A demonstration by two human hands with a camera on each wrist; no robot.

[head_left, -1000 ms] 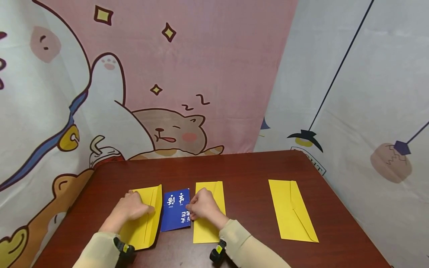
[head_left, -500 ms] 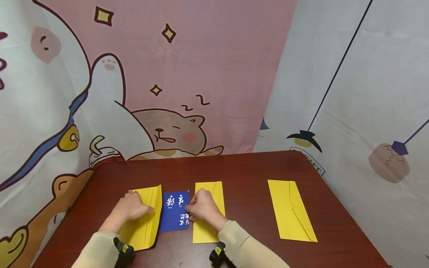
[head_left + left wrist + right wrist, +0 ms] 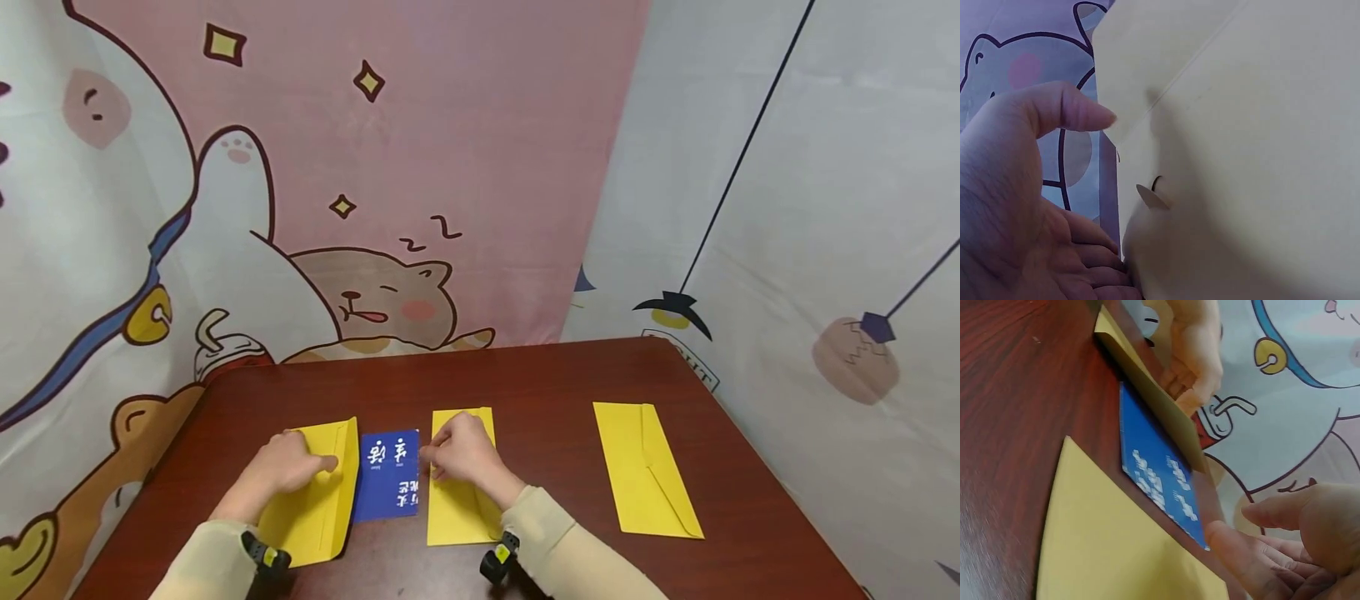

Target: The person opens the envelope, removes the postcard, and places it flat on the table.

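A blue card with white characters point(image 3: 386, 475) lies between two yellow envelopes. Its left side meets the raised edge of the left envelope point(image 3: 318, 500); whether it lies inside or under that edge I cannot tell. My left hand point(image 3: 281, 467) rests at that envelope's far-left side. In the left wrist view its fingers point(image 3: 1100, 262) touch the envelope's edge, and the thumb stands off the paper. Over the middle envelope point(image 3: 453, 512), just right of the card, hovers my right hand point(image 3: 465, 450). The right wrist view shows its thumb and forefinger apart, holding nothing.
A third yellow envelope point(image 3: 648, 471) lies flat on the right part of the dark red-brown table point(image 3: 547, 467). Behind the table hangs a cartoon-printed cloth point(image 3: 465, 125).
The blue card has slid slightly left and nearer, toward the left envelope. My right hand has let go of its right edge and drawn away to the right. My left thumb has lifted slightly.
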